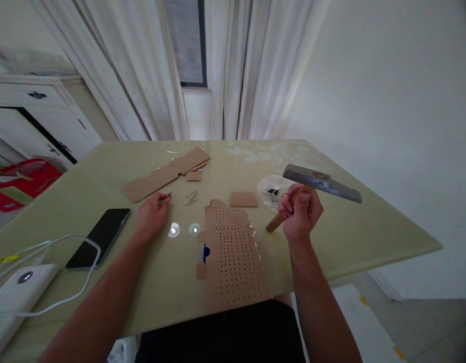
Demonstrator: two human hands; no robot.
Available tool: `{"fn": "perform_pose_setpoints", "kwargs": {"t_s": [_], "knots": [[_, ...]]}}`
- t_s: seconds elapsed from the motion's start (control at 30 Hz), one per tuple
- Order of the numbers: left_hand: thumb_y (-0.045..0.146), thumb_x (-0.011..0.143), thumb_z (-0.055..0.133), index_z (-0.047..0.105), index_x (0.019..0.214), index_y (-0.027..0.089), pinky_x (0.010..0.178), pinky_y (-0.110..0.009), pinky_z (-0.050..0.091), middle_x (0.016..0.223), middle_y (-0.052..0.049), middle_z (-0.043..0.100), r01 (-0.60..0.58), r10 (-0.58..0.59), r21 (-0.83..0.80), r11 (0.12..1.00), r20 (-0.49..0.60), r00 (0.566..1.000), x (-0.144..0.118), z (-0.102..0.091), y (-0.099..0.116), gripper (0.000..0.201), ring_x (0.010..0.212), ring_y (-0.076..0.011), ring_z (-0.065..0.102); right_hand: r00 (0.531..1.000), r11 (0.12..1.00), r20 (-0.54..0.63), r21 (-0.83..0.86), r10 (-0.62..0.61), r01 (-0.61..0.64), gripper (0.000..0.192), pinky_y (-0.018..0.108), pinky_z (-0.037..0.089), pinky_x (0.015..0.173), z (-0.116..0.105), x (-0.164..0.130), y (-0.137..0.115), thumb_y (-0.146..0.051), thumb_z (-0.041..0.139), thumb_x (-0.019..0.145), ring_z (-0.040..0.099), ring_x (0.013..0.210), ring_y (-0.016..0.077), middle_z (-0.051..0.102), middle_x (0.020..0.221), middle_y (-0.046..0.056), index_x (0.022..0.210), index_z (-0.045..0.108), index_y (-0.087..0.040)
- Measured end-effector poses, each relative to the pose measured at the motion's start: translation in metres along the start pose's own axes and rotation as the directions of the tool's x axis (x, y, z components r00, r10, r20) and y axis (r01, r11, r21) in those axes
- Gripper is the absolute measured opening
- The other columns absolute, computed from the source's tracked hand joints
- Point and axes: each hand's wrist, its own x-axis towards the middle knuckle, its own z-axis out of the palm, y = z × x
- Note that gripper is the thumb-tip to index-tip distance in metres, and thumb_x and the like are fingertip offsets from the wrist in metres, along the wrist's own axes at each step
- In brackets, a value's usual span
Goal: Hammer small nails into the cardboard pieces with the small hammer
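Note:
My right hand (301, 209) is wrapped round the wooden handle of a hammer (323, 182), close below its long grey metal head, and holds it above the table's right side. My left hand (153, 214) rests on the table with thumb and fingers pinched on what looks like a nail, of which only a small dark tip shows. Several thin nails (191, 197) lie loose just right of that hand. Between my arms lies a flat cardboard box (236, 257), punched with rows of small holes; a blue bit shows at its left edge.
A phone (100, 237), white cable (92, 275) and white power bank (24, 290) lie at the left. Cardboard strips (168, 174) are at the back, a small cardboard piece (244, 199) and a clear plastic bag (270, 191) behind the box. The table's edge runs at the right.

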Motion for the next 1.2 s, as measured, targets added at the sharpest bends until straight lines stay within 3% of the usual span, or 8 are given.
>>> {"fn": "perform_pose_setpoints", "kwargs": {"t_s": [0.23, 0.5, 0.67, 0.73, 0.83, 0.93, 1.1, 1.2], "knots": [[0.048, 0.099, 0.052, 0.076, 0.115, 0.021, 0.104, -0.049, 0.055, 0.125, -0.018, 0.083, -0.017, 0.017, -0.018, 1.000, 0.015, 1.000, -0.002, -0.002, 0.000, 0.040, 0.118, -0.0380, 0.076, 1.000, 1.000, 0.005, 0.009, 0.016, -0.016, 0.042, 0.019, 0.021, 0.038, 0.000, 0.002, 0.000, -0.062, 0.072, 0.104, 0.026, 0.043, 0.0080, 0.034, 0.058, -0.011, 0.090, 0.064, -0.024], [0.044, 0.091, 0.060, 0.076, 0.103, 0.022, 0.119, -0.051, 0.049, 0.131, -0.016, 0.081, -0.047, 0.044, -0.134, 0.990, -0.022, 0.999, -0.003, -0.005, 0.008, 0.029, 0.130, -0.0359, 0.070, 0.999, 0.998, 0.017, 0.046, 0.032, -0.033, 0.039, 0.019, 0.020, 0.038, -0.002, 0.006, 0.005, -0.060, 0.072, 0.105, 0.026, 0.043, 0.0076, 0.036, 0.058, -0.011, 0.091, 0.066, -0.023], [0.058, 0.096, 0.059, 0.077, 0.107, 0.021, 0.098, -0.043, 0.061, 0.113, -0.012, 0.084, -0.063, 0.074, -0.295, 0.953, 0.026, 0.997, -0.017, -0.012, 0.040, 0.042, 0.107, -0.0295, 0.078, 0.998, 0.998, 0.003, 0.033, 0.057, -0.057, 0.042, 0.019, 0.020, 0.038, -0.002, 0.008, 0.005, -0.063, 0.072, 0.103, 0.025, 0.042, 0.0075, 0.034, 0.057, -0.011, 0.091, 0.064, -0.023], [0.058, 0.094, 0.069, 0.078, 0.104, 0.021, 0.093, -0.039, 0.061, 0.106, -0.010, 0.084, -0.145, 0.203, -0.453, 0.879, 0.083, 0.976, -0.027, -0.019, 0.069, 0.039, 0.098, -0.0259, 0.078, 0.998, 0.998, 0.010, 0.032, 0.059, -0.059, 0.043, 0.018, 0.020, 0.037, -0.001, 0.009, 0.005, -0.064, 0.073, 0.102, 0.025, 0.042, 0.0076, 0.034, 0.057, -0.011, 0.090, 0.064, -0.023], [0.046, 0.093, 0.080, 0.080, 0.098, 0.021, 0.083, -0.033, 0.058, 0.097, -0.006, 0.083, -0.309, 0.446, -0.601, 0.737, 0.088, 0.891, -0.044, -0.031, 0.116, 0.025, 0.088, -0.0202, 0.073, 0.998, 0.998, 0.011, 0.013, 0.066, -0.067, 0.046, 0.018, 0.020, 0.037, 0.000, 0.010, 0.005, -0.067, 0.074, 0.101, 0.024, 0.043, 0.0076, 0.033, 0.057, -0.011, 0.089, 0.063, -0.024], [0.043, 0.095, 0.080, 0.083, 0.098, 0.020, 0.062, -0.027, 0.049, 0.091, -0.007, 0.083, -0.291, 0.549, -0.685, 0.668, 0.189, 0.814, -0.057, -0.037, 0.144, 0.023, 0.070, -0.0149, 0.065, 0.998, 0.998, 0.016, 0.011, 0.062, -0.062, 0.045, 0.018, 0.019, 0.038, 0.000, 0.010, 0.005, -0.066, 0.072, 0.103, 0.023, 0.043, 0.0075, 0.032, 0.057, -0.012, 0.090, 0.063, -0.024], [0.041, 0.096, 0.079, 0.083, 0.097, 0.019, 0.059, -0.028, 0.050, 0.094, -0.010, 0.085, -0.151, 0.523, -0.800, 0.581, 0.225, 0.822, -0.067, -0.029, 0.137, 0.022, 0.072, -0.0171, 0.069, 0.998, 0.998, 0.008, -0.011, 0.056, -0.056, 0.044, 0.019, 0.019, 0.038, -0.001, 0.007, 0.003, -0.066, 0.070, 0.104, 0.022, 0.043, 0.0079, 0.030, 0.057, -0.012, 0.091, 0.062, -0.025], [0.039, 0.095, 0.080, 0.086, 0.096, 0.021, 0.057, -0.028, 0.048, 0.092, -0.009, 0.085, -0.198, 0.527, -0.752, 0.629, 0.226, 0.819, -0.070, -0.027, 0.128, 0.019, 0.068, -0.0157, 0.066, 0.999, 0.999, -0.002, -0.011, 0.046, -0.046, 0.044, 0.019, 0.019, 0.037, 0.000, 0.008, 0.003, -0.067, 0.070, 0.103, 0.021, 0.043, 0.0082, 0.030, 0.057, -0.012, 0.091, 0.062, -0.025]]}}
